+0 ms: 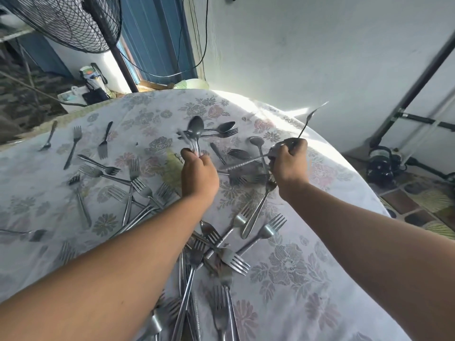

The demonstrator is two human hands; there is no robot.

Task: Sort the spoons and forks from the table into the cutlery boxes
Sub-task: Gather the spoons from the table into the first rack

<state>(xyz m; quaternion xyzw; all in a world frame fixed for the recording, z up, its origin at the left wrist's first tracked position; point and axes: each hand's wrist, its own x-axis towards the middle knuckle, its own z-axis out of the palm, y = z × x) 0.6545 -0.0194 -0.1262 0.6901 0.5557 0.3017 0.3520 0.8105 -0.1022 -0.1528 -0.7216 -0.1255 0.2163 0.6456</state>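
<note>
The counter point(307, 279), under a pale flowered cloth, carries loose cutlery across its whole width. The thickest part is a pile of forks point(209, 252) near the person, between the two forearms, with handles crossing at many angles. More forks point(103, 143) lie singly and well apart at the far left. No cutlery boxes are in view, so I cannot tell which way the held pieces must travel.

The left hand point(199, 173) is curled round the handles of a small bunch of spoons point(195, 130), bowls up and pointing away. The right hand point(289, 161) is closed on several blurred pieces, one thin handle point(311, 120) sticking up to the far right.

Between the hands a lone spoon point(258, 146) lies on the cloth, bowl far, handle running near. It lies just left of the right hand, so that hand looks the nearer for it.
</note>
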